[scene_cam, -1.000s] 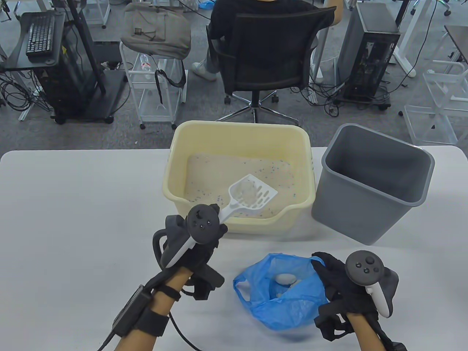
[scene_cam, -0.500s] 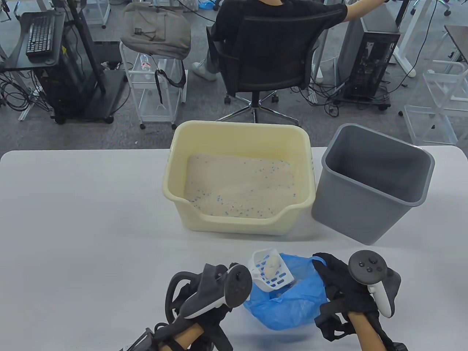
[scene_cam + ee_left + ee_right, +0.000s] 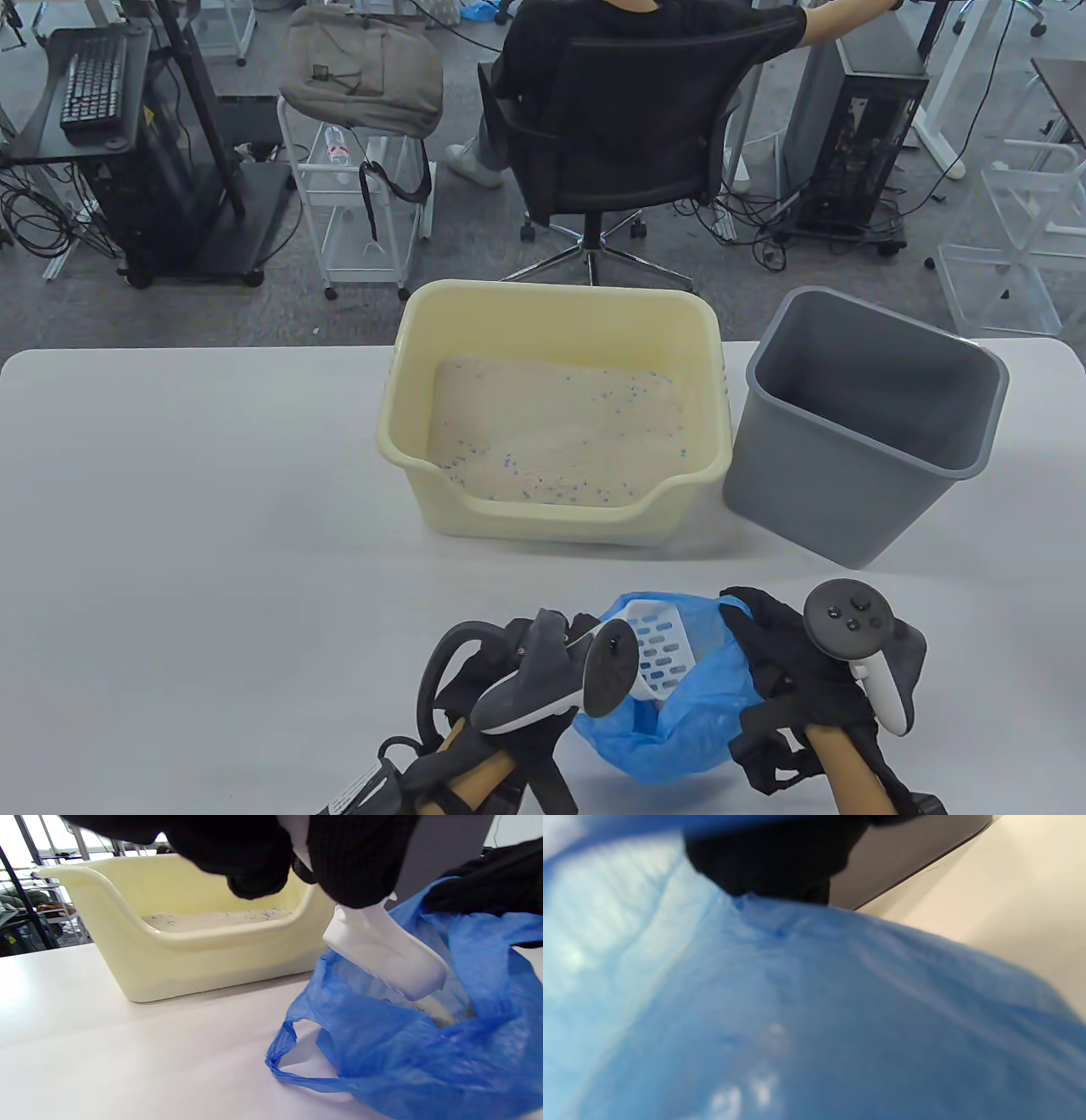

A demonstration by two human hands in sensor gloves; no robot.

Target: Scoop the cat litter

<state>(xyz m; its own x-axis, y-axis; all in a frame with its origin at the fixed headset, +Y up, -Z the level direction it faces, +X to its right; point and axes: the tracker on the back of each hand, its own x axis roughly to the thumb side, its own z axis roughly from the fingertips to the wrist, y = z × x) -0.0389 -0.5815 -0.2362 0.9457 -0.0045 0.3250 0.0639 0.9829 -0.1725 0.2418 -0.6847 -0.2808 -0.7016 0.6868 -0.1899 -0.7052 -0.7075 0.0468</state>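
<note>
Blue bag (image 3: 679,722), white slotted scoop (image 3: 660,649), cream litter box (image 3: 556,323), grey bin (image 3: 857,475).

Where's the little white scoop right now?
In the table view it's near the front edge, right of centre: the scoop is tipped into the blue bag, gripped by the left hand.

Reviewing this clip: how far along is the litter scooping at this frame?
Done: clumps already lie in the blue bag.
In hand: the left hand grips the white scoop, tipped down into the bag, while the right hand holds the bag's edge open.
Left: unclear; the litter in the yellow litter box shows no obvious clumps. The grey bin looks unused.
</note>
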